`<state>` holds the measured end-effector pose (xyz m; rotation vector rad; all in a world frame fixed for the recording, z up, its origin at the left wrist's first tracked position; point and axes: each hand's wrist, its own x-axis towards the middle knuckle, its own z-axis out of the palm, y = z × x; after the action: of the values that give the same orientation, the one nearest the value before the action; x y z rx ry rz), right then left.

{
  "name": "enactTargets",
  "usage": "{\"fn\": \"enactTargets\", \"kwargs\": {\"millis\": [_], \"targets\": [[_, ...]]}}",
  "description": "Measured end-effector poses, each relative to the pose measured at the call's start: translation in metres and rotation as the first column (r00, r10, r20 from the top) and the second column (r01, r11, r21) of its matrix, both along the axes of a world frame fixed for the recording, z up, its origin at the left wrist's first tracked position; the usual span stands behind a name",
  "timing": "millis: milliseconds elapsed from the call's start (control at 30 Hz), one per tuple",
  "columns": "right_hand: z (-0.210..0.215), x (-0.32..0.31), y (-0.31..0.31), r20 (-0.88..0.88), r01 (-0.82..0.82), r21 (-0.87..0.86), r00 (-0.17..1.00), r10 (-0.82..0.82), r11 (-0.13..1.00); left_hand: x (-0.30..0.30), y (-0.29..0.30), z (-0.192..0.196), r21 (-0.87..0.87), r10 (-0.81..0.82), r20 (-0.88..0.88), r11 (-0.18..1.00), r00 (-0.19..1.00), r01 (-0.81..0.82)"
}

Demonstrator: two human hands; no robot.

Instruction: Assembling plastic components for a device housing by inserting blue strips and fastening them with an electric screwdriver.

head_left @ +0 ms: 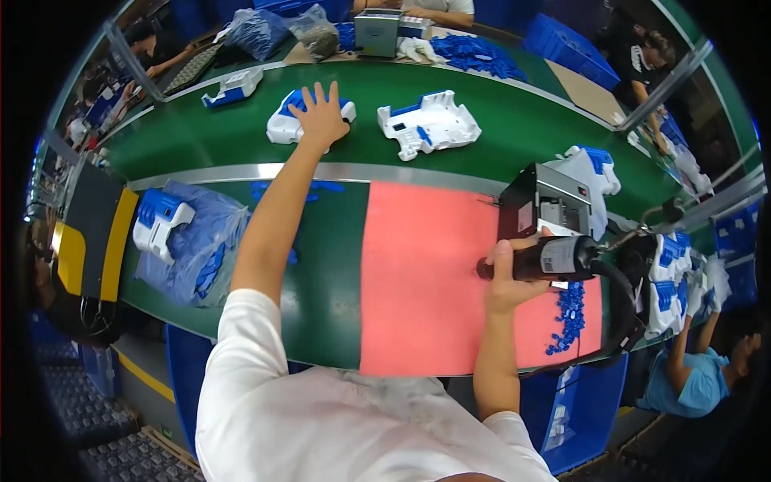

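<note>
My left hand (321,115) reaches out over the green conveyor belt (201,140) and rests, fingers spread, on a white and blue plastic housing (283,124). A second white and blue housing (428,123) lies to its right on the belt, and a third (232,87) lies farther left. My right hand (507,277) grips a black electric screwdriver (554,258) held sideways over the pink mat (426,273). Its cable (622,297) loops off to the right.
A black box device (546,205) stands at the mat's far right with another housing (590,170) behind it. Small blue parts (569,317) lie heaped on the mat. A plastic bag with a housing (181,237) sits left. Other people work around the belt.
</note>
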<state>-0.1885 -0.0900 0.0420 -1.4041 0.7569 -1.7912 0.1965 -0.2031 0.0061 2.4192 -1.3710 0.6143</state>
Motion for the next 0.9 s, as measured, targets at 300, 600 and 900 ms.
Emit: {"fn": "enactTargets", "kwargs": {"millis": [300, 600, 900], "targets": [[0.001, -0.011, -0.006, 0.025, -0.058, -0.061, 0.998, 0.06, 0.996, 0.021, 0.068, 0.062, -0.312, -0.329, -0.185, 0.913, 0.926, 0.262], [0.005, -0.037, -0.008, -0.044, -0.061, 0.037, 0.997, 0.063, 0.997, -0.155, 0.237, 0.039, -0.359, -0.343, -0.786, 0.931, -0.514, -0.073], [-0.024, -0.14, 0.02, -0.439, 0.429, 0.067, 0.824, -0.36, 0.901, -0.182, 0.254, 0.007, 0.009, -0.502, -0.601, 0.774, 0.622, 0.633]]}}
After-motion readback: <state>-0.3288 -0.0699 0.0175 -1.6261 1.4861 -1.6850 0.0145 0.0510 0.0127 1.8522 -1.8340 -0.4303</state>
